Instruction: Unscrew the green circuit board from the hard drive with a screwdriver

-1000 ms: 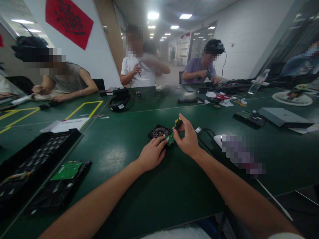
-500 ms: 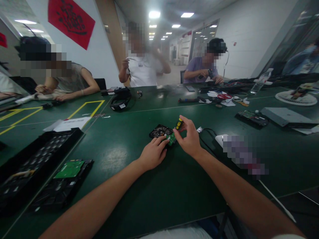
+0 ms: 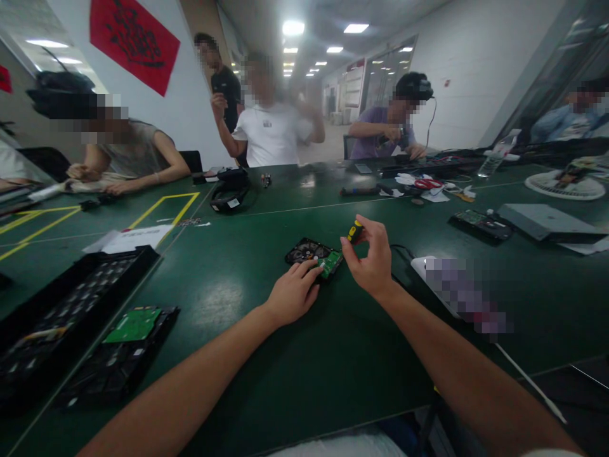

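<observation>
A black hard drive with a green circuit board lies on the table in front of me. My left hand rests on its near side, fingers stretched out over the drive and touching the board's edge. My right hand is raised just right of the drive, apart from it. Pinched between its thumb and fingers is a screwdriver with a yellow and black handle. The tip of the screwdriver cannot be made out.
At the left lie a long black tray and another drive with a green board. A white power strip with a cable lies at the right. Further right are another drive and a grey box. Several people sit or stand around the table.
My right hand has moved right and slightly up with the screwdriver, away from the circuit board. My left hand has stayed in place. Another person has appeared at the back left.
</observation>
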`<action>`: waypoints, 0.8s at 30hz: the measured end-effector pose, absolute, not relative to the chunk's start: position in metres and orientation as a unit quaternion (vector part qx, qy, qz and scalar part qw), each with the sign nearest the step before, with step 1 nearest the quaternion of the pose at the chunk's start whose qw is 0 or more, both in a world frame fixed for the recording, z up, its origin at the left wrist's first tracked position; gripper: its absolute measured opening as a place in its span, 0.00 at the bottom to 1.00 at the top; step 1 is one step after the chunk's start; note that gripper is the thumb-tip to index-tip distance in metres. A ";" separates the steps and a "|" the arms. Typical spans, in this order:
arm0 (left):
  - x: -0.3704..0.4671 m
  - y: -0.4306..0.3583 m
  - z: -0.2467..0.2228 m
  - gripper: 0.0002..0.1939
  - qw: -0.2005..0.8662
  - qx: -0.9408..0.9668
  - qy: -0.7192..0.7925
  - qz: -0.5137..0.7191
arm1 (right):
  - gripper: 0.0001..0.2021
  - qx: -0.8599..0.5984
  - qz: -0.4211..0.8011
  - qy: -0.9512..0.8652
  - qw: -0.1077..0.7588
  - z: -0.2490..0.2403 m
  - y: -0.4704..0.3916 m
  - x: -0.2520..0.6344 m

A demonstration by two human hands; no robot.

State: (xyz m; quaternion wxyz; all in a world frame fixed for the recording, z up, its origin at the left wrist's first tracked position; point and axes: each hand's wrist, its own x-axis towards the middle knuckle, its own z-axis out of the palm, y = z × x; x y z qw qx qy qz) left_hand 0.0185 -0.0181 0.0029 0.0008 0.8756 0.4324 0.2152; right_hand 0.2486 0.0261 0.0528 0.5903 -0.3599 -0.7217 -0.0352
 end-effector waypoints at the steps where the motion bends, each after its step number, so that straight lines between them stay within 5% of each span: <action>1: 0.019 -0.018 0.004 0.23 -0.002 0.875 0.433 0.215 | 0.26 -0.372 -0.044 -0.718 0.586 0.054 0.028 0.251; 15: 0.040 -0.009 0.011 0.19 -0.065 0.862 0.471 0.179 | 0.18 -0.580 0.059 -0.670 0.460 0.035 0.060 0.270; 24: 0.035 -0.007 0.009 0.21 -0.042 0.849 0.487 0.200 | 0.12 -0.612 0.061 -0.753 0.234 0.019 0.069 0.269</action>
